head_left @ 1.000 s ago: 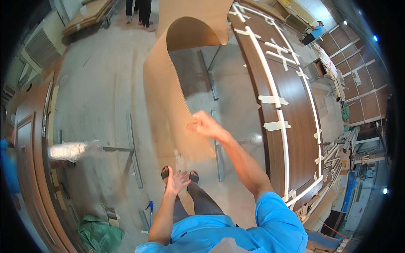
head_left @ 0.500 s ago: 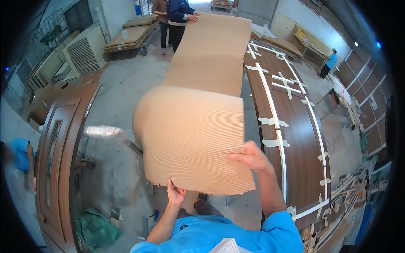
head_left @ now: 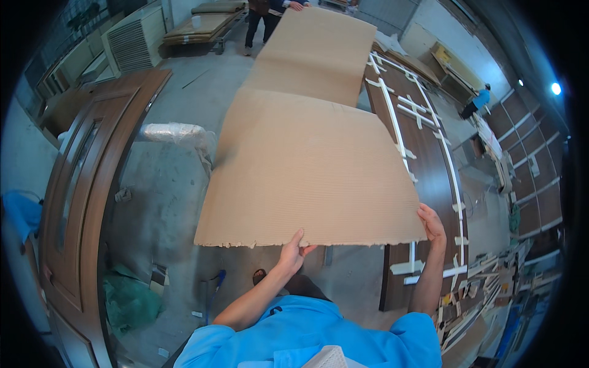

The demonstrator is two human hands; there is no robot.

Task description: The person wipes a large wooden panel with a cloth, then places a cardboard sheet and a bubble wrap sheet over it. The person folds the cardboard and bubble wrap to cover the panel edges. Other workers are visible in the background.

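Note:
A long sheet of corrugated cardboard (head_left: 313, 165), ribbed on its upper face, stretches away from me. Its near edge is ragged. Thumb on top, my left hand (head_left: 296, 252) pinches that edge near its middle. At the right corner my right hand (head_left: 431, 222) grips the side edge, the fingers partly hidden by the sheet. At the far end a person's hand (head_left: 299, 5) rests on the cardboard. On the right, partly under the sheet, lies a dark brown door panel (head_left: 432, 162) with white strips taped along it.
A brown wooden door (head_left: 92, 202) stands on the left, with another person in blue (head_left: 21, 214) beyond it. A plastic-wrapped roll (head_left: 175, 133) lies between door and cardboard. Green sheeting (head_left: 130, 300) is on the floor. Wood offcuts (head_left: 478, 294) are piled at right.
The near part of the cardboard has gone from curled to spread flatter and wider. My right hand has moved right with its corner; my left hand has shifted right and slightly up.

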